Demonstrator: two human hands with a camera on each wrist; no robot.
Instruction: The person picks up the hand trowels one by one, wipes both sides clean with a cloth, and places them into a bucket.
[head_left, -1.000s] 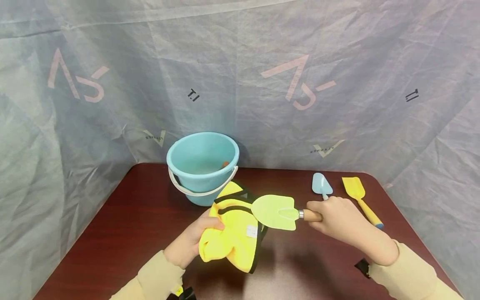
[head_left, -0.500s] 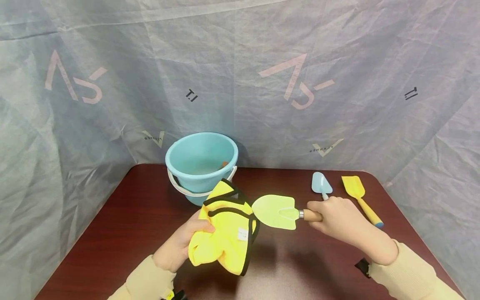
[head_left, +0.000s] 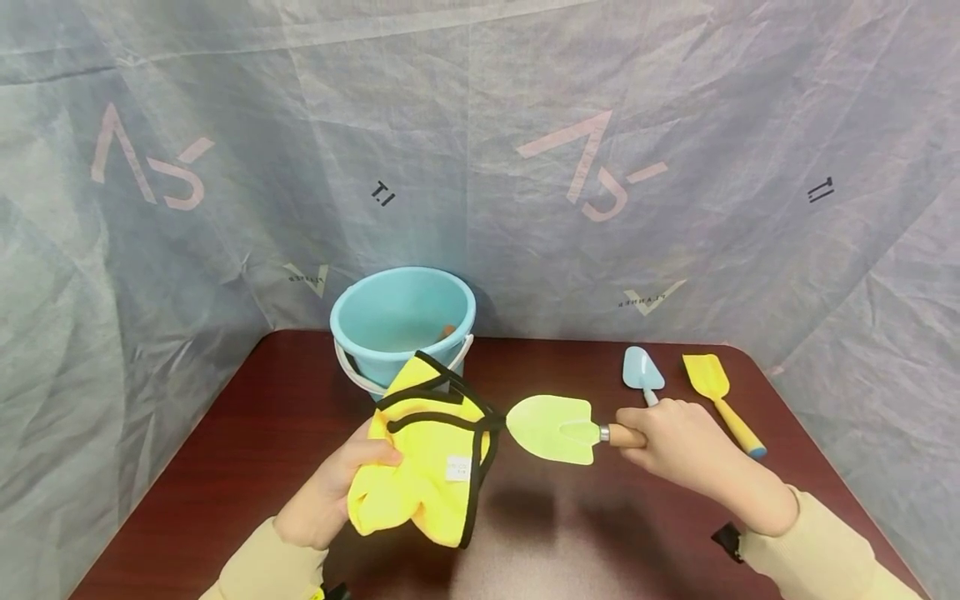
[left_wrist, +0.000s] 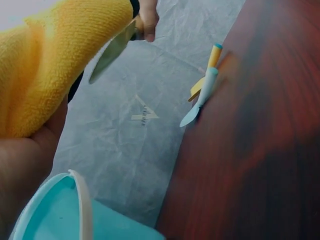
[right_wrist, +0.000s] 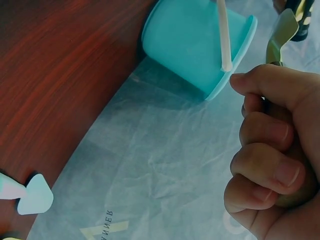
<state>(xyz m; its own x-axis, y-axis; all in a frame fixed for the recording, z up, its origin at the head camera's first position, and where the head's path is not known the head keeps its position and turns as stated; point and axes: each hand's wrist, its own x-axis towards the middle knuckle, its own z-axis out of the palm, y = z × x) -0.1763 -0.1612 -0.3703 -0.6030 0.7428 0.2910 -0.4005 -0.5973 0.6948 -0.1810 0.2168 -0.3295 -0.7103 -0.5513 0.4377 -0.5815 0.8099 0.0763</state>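
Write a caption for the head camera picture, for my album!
A person's left grip holds a yellow cloth, the right grip a green trowel, with a blue bucket behind.

"What's around the table point(head_left: 225, 450)?"
"Reading it as a clock on my head feed, I've a blue bucket point(head_left: 390, 308) at eleven, with something orange point(head_left: 447, 332) inside (too hidden to name)."
"Anything else?"
"I see a pale-blue trowel point(head_left: 640, 369) at two, a yellow scoop point(head_left: 724, 407) nearer three, and grey printed sheeting point(head_left: 480, 167) behind twelve."
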